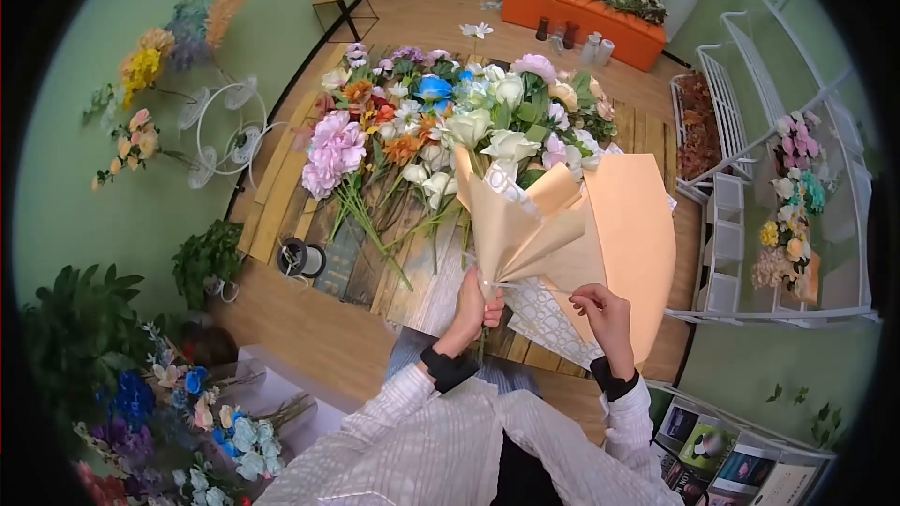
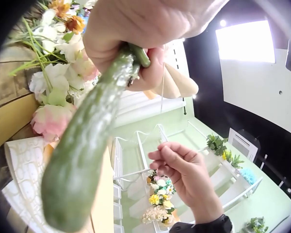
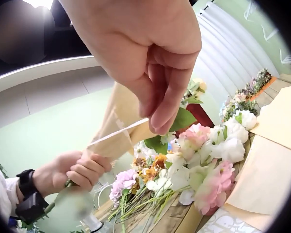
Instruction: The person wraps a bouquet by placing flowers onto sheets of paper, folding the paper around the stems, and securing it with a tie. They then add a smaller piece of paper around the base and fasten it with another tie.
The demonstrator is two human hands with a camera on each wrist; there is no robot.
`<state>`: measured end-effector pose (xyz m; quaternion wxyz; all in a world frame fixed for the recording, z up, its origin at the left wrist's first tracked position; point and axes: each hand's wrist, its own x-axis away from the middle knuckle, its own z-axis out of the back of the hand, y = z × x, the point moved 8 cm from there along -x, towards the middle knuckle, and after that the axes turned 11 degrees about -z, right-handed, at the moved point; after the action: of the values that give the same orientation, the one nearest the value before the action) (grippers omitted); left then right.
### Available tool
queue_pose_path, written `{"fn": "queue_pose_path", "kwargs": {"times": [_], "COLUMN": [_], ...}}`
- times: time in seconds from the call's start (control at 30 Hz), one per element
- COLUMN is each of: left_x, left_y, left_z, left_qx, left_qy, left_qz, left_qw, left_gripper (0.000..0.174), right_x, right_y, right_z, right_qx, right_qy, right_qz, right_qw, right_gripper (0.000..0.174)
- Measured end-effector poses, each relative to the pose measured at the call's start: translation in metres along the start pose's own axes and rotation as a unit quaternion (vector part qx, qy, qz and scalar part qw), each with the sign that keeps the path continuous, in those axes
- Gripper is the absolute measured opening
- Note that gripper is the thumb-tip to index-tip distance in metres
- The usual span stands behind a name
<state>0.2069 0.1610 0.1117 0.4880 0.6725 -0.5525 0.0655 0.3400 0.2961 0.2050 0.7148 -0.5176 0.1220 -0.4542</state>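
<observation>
My left hand [image 1: 471, 311] grips the gathered neck of a paper-wrapped bouquet [image 1: 511, 230], its green stems [image 2: 82, 145] coming out below the fist. A thin white ribbon [image 3: 117, 132] runs from the neck to my right hand [image 1: 605, 314], whose thumb and fingertips pinch its end, off to the right of the wrap. In the right wrist view the ribbon is stretched taut between the two hands. White roses [image 1: 511, 146] stand beyond the top of the tan paper; whether they are in the wrap I cannot tell.
Loose flowers [image 1: 335, 152] cover the back and left of the wooden table [image 1: 356, 272]. A ribbon spool [image 1: 301, 259] lies at its left edge. Peach paper [image 1: 630, 234] and patterned white paper [image 1: 553, 323] lie at the right. A white rack [image 1: 727, 225] stands further right.
</observation>
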Motion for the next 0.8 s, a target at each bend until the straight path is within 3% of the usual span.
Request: {"fn": "queue_pose_path", "kwargs": {"times": [0.23, 0.3, 0.33, 0.4, 0.43, 0.57, 0.6, 0.63, 0.67, 0.73, 0.77, 0.8], "left_x": [0.011, 0.018, 0.02, 0.023, 0.025, 0.034, 0.034, 0.034, 0.034, 0.029, 0.025, 0.019], "left_y": [0.003, 0.002, -0.001, -0.01, -0.011, -0.009, -0.004, 0.001, -0.001, 0.005, 0.0, -0.004], "left_z": [-0.014, -0.024, -0.029, -0.034, -0.039, -0.046, -0.049, -0.052, -0.052, -0.052, -0.049, -0.048], "left_qx": [-0.012, -0.027, -0.04, -0.053, -0.066, -0.12, -0.141, -0.162, -0.161, -0.26, -0.261, -0.28], "left_qy": [-0.031, -0.045, -0.059, -0.074, -0.087, -0.083, -0.1, -0.115, -0.112, -0.094, -0.094, -0.099], "left_qz": [0.017, 0.026, 0.035, 0.037, 0.037, 0.014, -0.023, -0.061, -0.062, -0.164, -0.164, -0.19], "left_qw": [0.999, 0.998, 0.997, 0.995, 0.993, 0.989, 0.985, 0.978, 0.979, 0.947, 0.947, 0.936], "left_gripper": [0.044, 0.042, 0.041, 0.042, 0.043, 0.043, 0.043, 0.042, 0.042, 0.042, 0.042, 0.041], "right_x": [-0.027, -0.032, -0.039, -0.036, -0.036, -0.014, -0.016, -0.08, -0.071, -0.065, -0.068, -0.07], "right_y": [0.024, 0.014, 0.039, 0.074, 0.07, 0.077, 0.067, 0.012, 0.012, 0.005, 0.019, 0.044], "right_z": [-0.037, -0.041, -0.052, -0.064, -0.061, -0.061, -0.075, -0.106, -0.114, -0.124, -0.131, -0.147], "right_qx": [-0.028, 0.106, 0.106, 0.094, 0.096, 0.028, 0.01, -0.007, -0.025, -0.061, -0.062, -0.233], "right_qy": [-0.031, 0.06, 0.061, 0.142, 0.143, 0.005, -0.032, -0.07, -0.107, -0.178, -0.178, -0.26], "right_qz": [0.022, 0.12, 0.119, 0.255, 0.255, 0.183, 0.164, 0.145, 0.126, 0.087, 0.087, 0.04], "right_qw": [0.999, 0.985, 0.985, 0.952, 0.951, 0.983, 0.986, 0.987, 0.986, 0.978, 0.978, 0.936], "right_gripper": [0.008, 0.008, 0.008, 0.015, 0.015, 0.019, 0.02, 0.021, 0.022, 0.024, 0.024, 0.027]}}
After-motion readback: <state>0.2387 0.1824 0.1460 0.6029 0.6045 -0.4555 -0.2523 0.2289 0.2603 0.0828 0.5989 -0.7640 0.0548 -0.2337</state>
